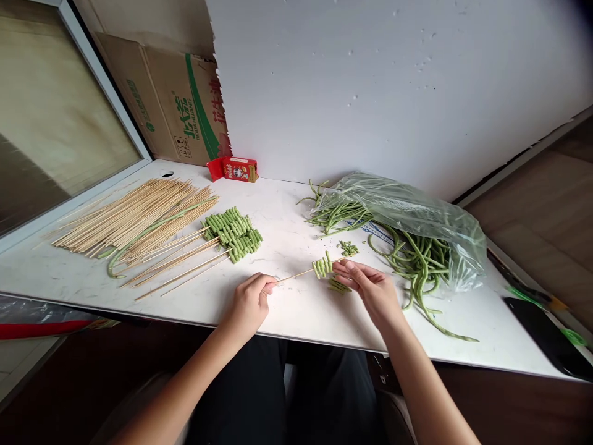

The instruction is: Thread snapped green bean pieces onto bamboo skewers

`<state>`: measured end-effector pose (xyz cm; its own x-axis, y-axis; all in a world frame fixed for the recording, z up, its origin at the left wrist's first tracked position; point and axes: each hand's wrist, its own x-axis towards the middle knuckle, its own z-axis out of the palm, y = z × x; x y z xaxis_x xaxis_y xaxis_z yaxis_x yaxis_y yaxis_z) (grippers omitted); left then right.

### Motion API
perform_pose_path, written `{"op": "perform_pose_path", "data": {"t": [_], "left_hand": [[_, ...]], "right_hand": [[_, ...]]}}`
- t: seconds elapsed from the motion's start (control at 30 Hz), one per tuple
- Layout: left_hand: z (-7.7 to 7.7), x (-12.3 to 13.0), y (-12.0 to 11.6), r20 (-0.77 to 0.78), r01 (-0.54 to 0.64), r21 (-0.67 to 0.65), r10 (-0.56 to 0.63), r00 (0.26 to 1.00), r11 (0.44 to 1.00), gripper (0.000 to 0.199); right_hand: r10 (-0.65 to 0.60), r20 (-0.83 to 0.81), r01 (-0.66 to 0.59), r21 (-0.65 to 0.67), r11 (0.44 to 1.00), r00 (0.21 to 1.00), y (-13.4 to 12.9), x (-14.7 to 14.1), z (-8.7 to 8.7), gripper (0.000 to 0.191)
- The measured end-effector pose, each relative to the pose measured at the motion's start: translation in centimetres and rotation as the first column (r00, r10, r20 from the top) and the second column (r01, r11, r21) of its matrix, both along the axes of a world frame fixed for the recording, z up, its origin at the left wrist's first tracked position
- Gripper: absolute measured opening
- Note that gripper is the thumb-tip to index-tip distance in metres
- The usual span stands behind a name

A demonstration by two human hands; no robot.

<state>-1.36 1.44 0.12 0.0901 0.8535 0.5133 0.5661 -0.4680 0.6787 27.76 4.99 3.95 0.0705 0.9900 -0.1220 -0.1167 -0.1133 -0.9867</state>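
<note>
My left hand (252, 303) is closed around the blunt end of a bamboo skewer (296, 275), held low over the white table. Several short pieces of green bean (321, 266) are threaded side by side near its far end. At that end is my right hand (370, 287), its thumb and fingers bent together by the skewer; what they pinch is hidden. Under the right fingers lie loose cut bean pieces (339, 285), and a small heap of trimmed bean ends (347, 248) sits just beyond. Finished skewers of bean pieces (234, 232) are stacked left of centre.
Many bare skewers (134, 216) lie at the left with one long bean (152, 227) across them. A clear plastic bag (407, 204) spills long beans (424, 266) on the right. Behind are a red box (239, 169) and a carton (162, 105). A black phone (546, 334) lies far right.
</note>
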Motion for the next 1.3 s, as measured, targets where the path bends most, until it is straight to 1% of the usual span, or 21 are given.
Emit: {"op": "perform_pose_path", "data": {"t": [0.03, 0.07, 0.1, 0.17, 0.23, 0.27, 0.33, 0.43, 0.57, 0.7, 0.8, 0.9, 0.97, 1.03, 1.1, 1.13, 1.17, 1.23, 1.3], "left_hand": [[0.0, 0.0, 0.0, -0.005, -0.01, 0.002, 0.01, 1.0, 1.0, 0.03], [-0.1, 0.0, 0.0, -0.009, -0.017, 0.005, 0.017, 1.0, 1.0, 0.029], [-0.1, 0.0, 0.1, -0.01, -0.022, 0.008, 0.022, 1.0, 1.0, 0.029], [-0.2, -0.1, 0.1, -0.008, -0.026, 0.016, 0.026, 1.0, 1.0, 0.028], [-0.3, -0.1, 0.1, -0.009, -0.027, 0.019, 0.027, 1.0, 0.999, 0.027], [-0.3, -0.1, 0.1, -0.012, -0.027, 0.019, 0.028, 1.0, 0.999, 0.027], [-0.3, -0.1, 0.1, -0.018, -0.029, 0.017, 0.029, 0.999, 0.999, 0.025], [-0.3, -0.1, 0.1, -0.021, -0.027, 0.016, 0.028, 0.999, 1.0, 0.024], [-0.2, -0.1, 0.1, -0.026, -0.026, 0.02, 0.026, 0.999, 0.999, 0.023], [-0.2, -0.1, 0.1, -0.036, -0.029, 0.027, 0.03, 0.999, 0.999, 0.023], [-0.2, -0.1, 0.1, -0.031, -0.026, 0.033, 0.028, 0.999, 0.999, 0.023], [-0.2, -0.1, 0.1, -0.033, -0.028, 0.034, 0.029, 0.999, 0.999, 0.023], [-0.2, -0.1, 0.1, -0.043, -0.033, 0.037, 0.035, 0.998, 0.999, 0.022], [-0.2, -0.1, 0.1, -0.049, -0.033, 0.04, 0.035, 0.998, 0.999, 0.022], [-0.2, -0.1, 0.1, -0.044, -0.028, 0.044, 0.03, 0.999, 0.999, 0.022], [-0.2, 0.0, 0.1, -0.042, -0.025, 0.046, 0.026, 0.999, 0.999, 0.022], [-0.2, 0.0, 0.1, -0.04, -0.021, 0.048, 0.023, 0.999, 0.999, 0.022], [-0.3, 0.0, 0.1, -0.042, -0.017, 0.052, 0.02, 0.999, 0.998, 0.022], [-0.4, 0.0, 0.2, -0.051, -0.016, 0.054, 0.019, 0.999, 0.998, 0.022]], "right_hand": [[0.007, 0.108, -0.01, 0.021, 1.0, 0.994, 0.3, 1.0, 0.3, 0.039], [0.016, 0.239, -0.027, 0.046, 0.999, 0.971, 0.5, 1.9, 0.6, 0.038], [0.028, 0.372, -0.057, 0.068, 0.996, 0.928, 0.7, 2.7, 0.8, 0.036], [0.049, 0.6, -0.13, 0.092, 0.987, 0.799, 0.9, 3.9, 1.0, 0.034], [0.01, 0.743, -0.168, 0.138, 0.976, 0.669, 1.1, 4.5, 0.7, 0.034], [-0.02, 0.784, -0.181, 0.168, 0.969, 0.62, 1.1, 4.6, 0.5, 0.034], [-0.047, 0.823, -0.213, 0.201, 0.956, 0.566, 1.1, 4.5, 0.0, 0.032], [-0.015, 0.838, -0.261, 0.187, 0.947, 0.545, 1.1, 4.2, -0.5, 0.027], [0.03, 0.844, -0.263, 0.133, 0.956, 0.536, 0.7, 3.9, -0.1, 0.024], [0.084, 0.818, -0.252, 0.076, 0.965, 0.569, 0.4, 3.6, 0.5, 0.021], [0.085, 0.783, -0.199, 0.05, 0.979, 0.616, 0.6, 3.6, 0.5, 0.023], [0.022, 0.732, -0.117, 0.079, 0.99, 0.681, 1.0, 4.0, 0.0, 0.029], [-0.035, 0.658, -0.055, 0.115, 0.992, 0.753, 1.4, 4.4, -0.4, 0.033], [-0.087, 0.53, 0.018, 0.134, 0.991, 0.844, 1.7, 4.7, -0.9, 0.037], [-0.119, 0.342, 0.082, 0.122, 0.989, 0.932, 2.0, 4.9, -1.3, 0.042], [-0.124, 0.237, 0.102, 0.105, 0.989, 0.964, 2.1, 5.0, -1.4, 0.043], [-0.121, 0.137, 0.11, 0.086, 0.99, 0.983, 2.1, 4.9, -1.4, 0.043], [-0.098, -0.023, 0.099, 0.046, 0.994, 0.995, 2.2, 4.8, -1.3, 0.043], [-0.07, -0.122, 0.073, 0.016, 0.997, 0.99, 2.1, 4.6, -1.1, 0.041]]}}
